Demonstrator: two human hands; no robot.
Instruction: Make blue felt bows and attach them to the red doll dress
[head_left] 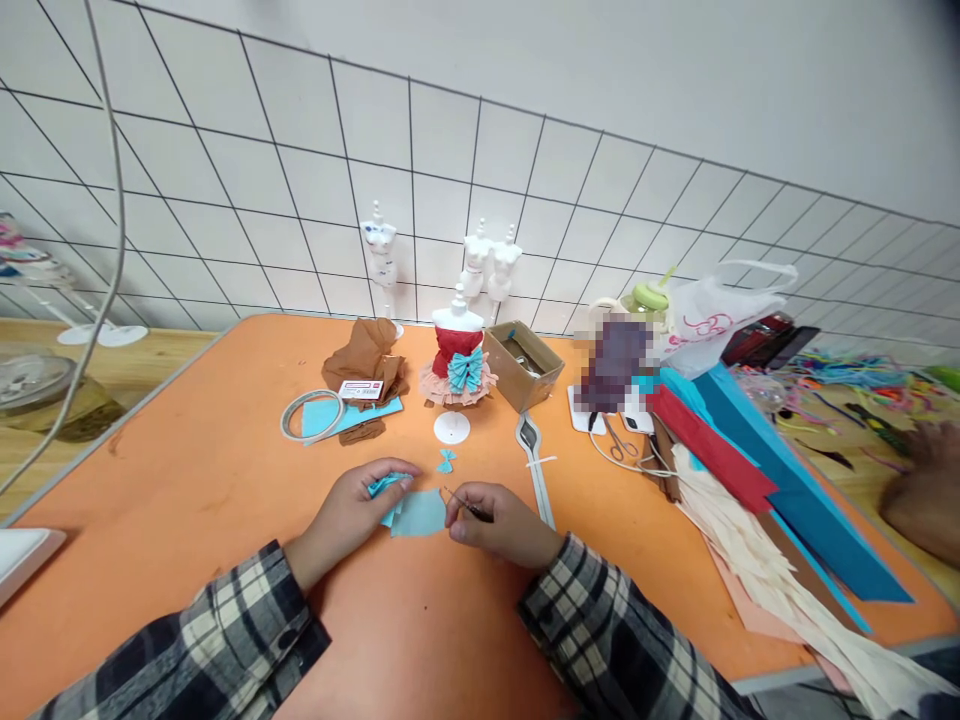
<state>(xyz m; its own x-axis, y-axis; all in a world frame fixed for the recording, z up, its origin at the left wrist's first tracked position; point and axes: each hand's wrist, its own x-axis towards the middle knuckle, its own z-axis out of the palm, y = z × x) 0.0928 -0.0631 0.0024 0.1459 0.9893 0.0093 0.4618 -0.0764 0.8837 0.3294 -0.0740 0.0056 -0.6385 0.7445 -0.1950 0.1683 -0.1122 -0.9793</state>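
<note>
My left hand [358,512] is closed on one end of a light blue crepe paper strip [418,516], which is bunched into folds under the fingers. The rest of the strip lies flat on the orange table. At its right end, my right hand [499,522] pinches a thin pointed tool with a dark body [478,513], perhaps tweezers; its tip is near the paper's edge. Just beyond both hands lies a small blue paper bow [446,461]. Behind it stands a miniature dress form [456,345] in a red bodice and pink ruffled skirt, with a large blue bow [465,371].
Brown paper [365,352], a tape roll [287,418] and a small box [349,390] lie back left. A cardboard box [523,375] stands right of the dress form. Scissors [621,440] and coloured paper strips [712,450] lie right. Another person's hand [926,490] shows far right.
</note>
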